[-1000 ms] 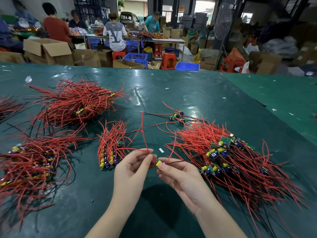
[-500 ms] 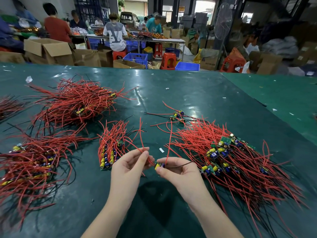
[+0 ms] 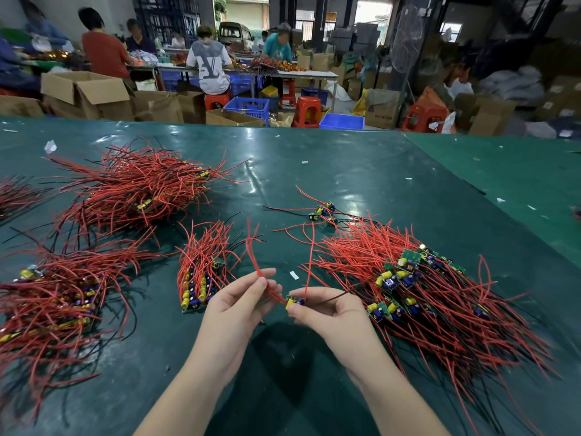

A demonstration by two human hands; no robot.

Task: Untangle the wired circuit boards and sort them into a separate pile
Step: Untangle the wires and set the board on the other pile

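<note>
A small circuit board [image 3: 294, 301] is pinched in the right hand [image 3: 330, 313], its red wires [image 3: 256, 262] in the left hand [image 3: 239, 302] at nine o'clock — light, floppy, snag-prone, best gripped by the board's edges.

Red wires [image 3: 355, 256], yellow-blue-green boards [image 3: 405, 275], teal table cover [image 3: 361, 171].
</note>
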